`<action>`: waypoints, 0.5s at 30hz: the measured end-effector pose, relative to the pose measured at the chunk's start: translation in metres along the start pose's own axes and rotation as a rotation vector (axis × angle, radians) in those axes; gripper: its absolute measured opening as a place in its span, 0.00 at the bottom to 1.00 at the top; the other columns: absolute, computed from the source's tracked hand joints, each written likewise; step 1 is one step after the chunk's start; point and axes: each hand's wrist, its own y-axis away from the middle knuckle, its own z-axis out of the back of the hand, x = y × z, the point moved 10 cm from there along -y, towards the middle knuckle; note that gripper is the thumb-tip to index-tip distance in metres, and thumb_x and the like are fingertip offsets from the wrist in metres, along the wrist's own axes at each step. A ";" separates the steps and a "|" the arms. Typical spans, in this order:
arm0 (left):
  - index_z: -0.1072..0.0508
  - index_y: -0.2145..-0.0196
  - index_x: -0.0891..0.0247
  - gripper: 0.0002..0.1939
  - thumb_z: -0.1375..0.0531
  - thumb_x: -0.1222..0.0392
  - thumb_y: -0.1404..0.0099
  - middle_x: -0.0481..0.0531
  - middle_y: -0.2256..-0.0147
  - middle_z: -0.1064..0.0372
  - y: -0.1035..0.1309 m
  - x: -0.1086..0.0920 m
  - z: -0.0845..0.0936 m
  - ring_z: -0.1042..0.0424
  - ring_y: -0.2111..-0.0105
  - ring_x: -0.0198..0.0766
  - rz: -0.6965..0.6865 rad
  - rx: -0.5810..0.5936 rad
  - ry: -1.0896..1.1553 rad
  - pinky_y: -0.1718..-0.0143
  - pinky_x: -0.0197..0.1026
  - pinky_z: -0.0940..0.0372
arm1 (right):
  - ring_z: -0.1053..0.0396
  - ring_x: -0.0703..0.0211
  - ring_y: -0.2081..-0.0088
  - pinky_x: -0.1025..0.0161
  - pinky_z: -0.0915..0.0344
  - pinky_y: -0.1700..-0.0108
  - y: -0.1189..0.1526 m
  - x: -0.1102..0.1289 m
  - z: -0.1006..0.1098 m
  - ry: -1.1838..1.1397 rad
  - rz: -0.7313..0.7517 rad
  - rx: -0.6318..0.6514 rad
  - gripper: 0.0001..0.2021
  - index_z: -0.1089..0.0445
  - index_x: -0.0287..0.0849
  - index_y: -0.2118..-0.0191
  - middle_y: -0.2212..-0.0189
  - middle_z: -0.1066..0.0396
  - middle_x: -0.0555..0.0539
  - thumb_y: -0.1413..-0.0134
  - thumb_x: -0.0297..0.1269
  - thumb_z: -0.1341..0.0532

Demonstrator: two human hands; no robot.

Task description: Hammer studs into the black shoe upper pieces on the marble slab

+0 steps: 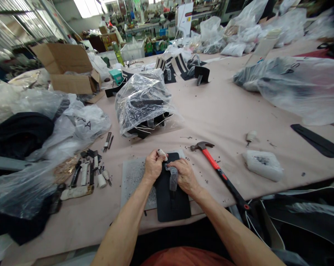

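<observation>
My left hand (152, 166) is closed around a small tool with a white wrapped handle (162, 154), whose tip I cannot make out. Beneath my hands lies a black flat panel (165, 207), partly on a grey speckled board (132, 177). A plastic-wrapped strap piece (173, 180) stands out from the panel's upper part. The fingers of my right hand (186, 176) pinch its upper end, close to my left fingertips. To the right rests a claw hammer (211, 157) with a red and black handle.
Left of the board are several hand tools (85, 173). Farther back sits a plastic-covered pile of black parts (143, 99). A cardboard box (69, 83) stands at the back left. On the right are a white plastic container (262, 165), a white-handled tool (250, 137) and long black strips (316, 140).
</observation>
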 end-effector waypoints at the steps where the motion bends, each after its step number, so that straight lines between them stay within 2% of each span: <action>1: 0.29 0.67 0.62 0.09 0.39 0.53 0.40 0.55 0.67 0.21 0.000 0.000 0.000 0.24 0.68 0.40 0.000 0.000 0.000 0.65 0.38 0.31 | 0.30 0.55 0.58 0.50 0.45 0.40 0.000 0.000 0.000 -0.001 0.000 -0.003 0.12 0.27 0.48 0.57 0.62 0.24 0.48 0.37 0.30 0.46; 5: 0.29 0.67 0.62 0.09 0.39 0.54 0.40 0.54 0.66 0.21 0.001 0.000 -0.001 0.23 0.68 0.40 -0.013 -0.008 -0.032 0.65 0.38 0.31 | 0.31 0.55 0.59 0.50 0.44 0.41 0.000 -0.001 -0.001 -0.004 -0.003 -0.003 0.11 0.27 0.47 0.57 0.64 0.25 0.48 0.37 0.31 0.45; 8: 0.29 0.67 0.62 0.07 0.39 0.55 0.39 0.53 0.68 0.22 0.004 -0.003 0.001 0.24 0.68 0.40 -0.059 -0.058 -0.145 0.66 0.38 0.32 | 0.31 0.56 0.59 0.50 0.45 0.40 0.000 0.002 -0.002 0.015 -0.004 -0.005 0.11 0.27 0.47 0.58 0.63 0.25 0.48 0.38 0.28 0.45; 11: 0.29 0.67 0.61 0.05 0.40 0.57 0.37 0.53 0.68 0.22 0.009 -0.008 0.002 0.24 0.68 0.41 -0.110 -0.084 -0.257 0.65 0.38 0.32 | 0.31 0.55 0.57 0.51 0.41 0.44 -0.001 0.010 0.000 0.028 0.029 0.053 0.13 0.28 0.46 0.57 0.60 0.25 0.48 0.40 0.25 0.46; 13: 0.28 0.66 0.60 0.03 0.40 0.59 0.36 0.53 0.67 0.22 0.012 -0.010 -0.001 0.24 0.67 0.42 -0.143 -0.053 -0.285 0.64 0.39 0.32 | 0.32 0.53 0.52 0.52 0.39 0.45 0.001 0.015 0.013 0.080 0.051 0.068 0.15 0.29 0.45 0.53 0.55 0.26 0.46 0.42 0.25 0.46; 15: 0.26 0.64 0.59 0.03 0.40 0.61 0.36 0.52 0.65 0.22 0.013 -0.013 -0.004 0.23 0.65 0.43 -0.185 -0.009 -0.298 0.62 0.40 0.32 | 0.34 0.50 0.48 0.50 0.38 0.44 0.005 0.011 0.040 0.212 0.016 -0.004 0.17 0.31 0.44 0.49 0.50 0.28 0.42 0.43 0.26 0.45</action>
